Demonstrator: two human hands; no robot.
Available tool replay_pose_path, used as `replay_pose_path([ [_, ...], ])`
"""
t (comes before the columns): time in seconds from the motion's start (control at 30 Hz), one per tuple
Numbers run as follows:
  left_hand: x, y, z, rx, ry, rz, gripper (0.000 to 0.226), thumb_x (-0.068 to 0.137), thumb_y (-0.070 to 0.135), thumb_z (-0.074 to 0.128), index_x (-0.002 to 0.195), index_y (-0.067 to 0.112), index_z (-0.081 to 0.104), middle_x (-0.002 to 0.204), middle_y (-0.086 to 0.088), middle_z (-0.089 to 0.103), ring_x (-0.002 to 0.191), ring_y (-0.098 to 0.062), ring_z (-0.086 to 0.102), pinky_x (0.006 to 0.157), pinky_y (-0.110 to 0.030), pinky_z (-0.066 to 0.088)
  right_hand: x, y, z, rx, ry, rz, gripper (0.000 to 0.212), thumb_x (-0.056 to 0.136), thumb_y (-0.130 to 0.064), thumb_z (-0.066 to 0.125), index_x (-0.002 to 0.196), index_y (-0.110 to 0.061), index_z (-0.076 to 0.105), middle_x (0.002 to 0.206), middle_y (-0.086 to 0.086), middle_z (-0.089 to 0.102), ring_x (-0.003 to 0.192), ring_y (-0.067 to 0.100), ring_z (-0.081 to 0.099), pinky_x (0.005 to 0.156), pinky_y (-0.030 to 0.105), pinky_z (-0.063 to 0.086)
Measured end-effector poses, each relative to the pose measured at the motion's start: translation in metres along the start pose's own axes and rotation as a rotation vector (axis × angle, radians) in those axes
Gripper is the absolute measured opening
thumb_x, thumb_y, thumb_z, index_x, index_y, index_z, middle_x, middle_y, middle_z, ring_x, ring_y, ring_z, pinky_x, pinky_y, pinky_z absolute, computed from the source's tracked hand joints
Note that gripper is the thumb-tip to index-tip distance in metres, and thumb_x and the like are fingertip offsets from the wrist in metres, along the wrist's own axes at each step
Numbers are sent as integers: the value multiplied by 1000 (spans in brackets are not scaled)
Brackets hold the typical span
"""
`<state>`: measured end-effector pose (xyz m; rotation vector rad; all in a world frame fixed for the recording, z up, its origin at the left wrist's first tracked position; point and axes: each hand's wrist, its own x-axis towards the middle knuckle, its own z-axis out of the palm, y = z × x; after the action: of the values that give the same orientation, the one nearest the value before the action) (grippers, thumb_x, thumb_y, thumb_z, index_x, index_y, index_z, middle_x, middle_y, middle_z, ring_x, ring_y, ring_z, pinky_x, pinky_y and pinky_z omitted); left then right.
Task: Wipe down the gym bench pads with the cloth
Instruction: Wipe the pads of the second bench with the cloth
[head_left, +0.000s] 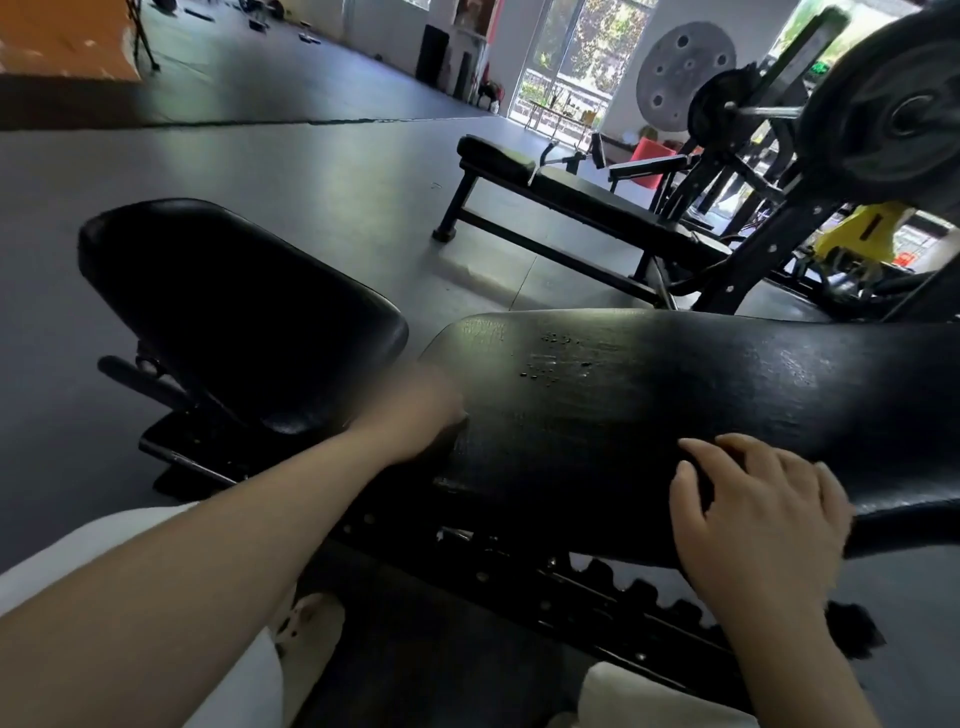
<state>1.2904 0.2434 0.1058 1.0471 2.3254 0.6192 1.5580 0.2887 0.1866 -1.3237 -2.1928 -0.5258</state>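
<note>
At the far left sits a black, shiny, rounded seat pad (228, 312), tilted up a little on its black metal frame (218, 457) above the grey gym floor (260, 171). Just right of it, with a small gap between them, is the long black back pad (675, 395) of the same bench, its top worn and scratched, with a few small specks near the middle. The left hand (415, 410) reaches across to the near left end of this long pad and touches it there. This hand is blurry, so I cannot tell if its fingers are spread or curled, or whether it holds the cloth; no cloth can be made out. Further right, the right hand (758, 509) rests on the near edge of the long pad with its fingers bent over the top of the surface, gripping the edge. Below the hands are white trouser legs (93, 561) and a light shoe (311, 623). Behind, to the right, stands another flat black bench (545, 192), and past it a black rack (758, 234) with a bar carrying big round dark weight plates (883, 104).
</note>
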Motion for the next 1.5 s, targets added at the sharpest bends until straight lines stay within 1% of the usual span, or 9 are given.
replay_pose_path([
  [0.1,-1,3,-1,-17,15,-66,82,91,65,25,151,14,3,158,-13,3,145,-31,5,116,-47,10,-1,0,5,9,22,-9,47,83,-40,35,103,-20,73,110,11,67,109,37,54,106,56,22],
  [0.17,-14,21,1,77,16,-25,77,93,62,19,151,14,3,158,-11,-1,145,-28,-1,117,-47,2,0,0,5,-8,35,-11,47,84,-38,35,102,-18,73,111,13,66,111,36,54,107,60,18],
  [0.53,-72,164,40,286,-106,767,56,103,32,15,149,16,-11,157,-4,-16,144,-19,-16,117,-36,-10,2,0,4,158,200,77,52,86,-28,29,126,-6,54,132,27,48,124,42,41,104,66,22],
  [0.67,-54,179,34,322,-113,925,56,102,25,25,150,22,-5,158,3,-11,145,-16,-11,117,-40,-7,2,0,5,117,217,83,51,89,-29,31,127,-2,51,130,28,50,123,45,44,104,63,25],
  [0.83,-36,159,32,324,-119,826,57,99,47,25,147,40,-6,157,9,-13,144,-15,-14,112,-58,-9,2,-1,8,32,142,80,55,88,-36,31,125,-3,56,128,25,55,124,41,46,110,52,15],
  [1.07,8,72,12,298,-65,475,62,93,64,19,144,45,-12,156,11,-16,144,-18,-13,110,-62,-8,2,-1,10,-7,97,54,51,84,-33,33,104,-6,70,110,18,66,114,34,58,110,48,10],
  [1.23,48,5,1,202,3,194,94,69,87,12,150,39,3,159,8,0,146,-22,-1,115,-54,-1,2,-2,10,-6,99,61,50,84,-31,32,102,-6,71,109,18,67,111,33,59,111,47,10],
  [1.37,51,11,6,172,21,98,102,62,81,4,151,31,1,159,3,2,146,-22,0,116,-49,0,2,-2,10,2,104,64,50,85,-31,32,103,-5,70,108,19,67,109,34,60,111,48,10],
  [1.5,-7,79,19,231,-67,349,61,98,52,14,149,27,-12,157,4,-17,144,-19,-15,116,-45,-9,2,-3,10,1,105,73,51,85,-31,33,111,-1,66,108,19,66,109,34,60,110,49,11],
])
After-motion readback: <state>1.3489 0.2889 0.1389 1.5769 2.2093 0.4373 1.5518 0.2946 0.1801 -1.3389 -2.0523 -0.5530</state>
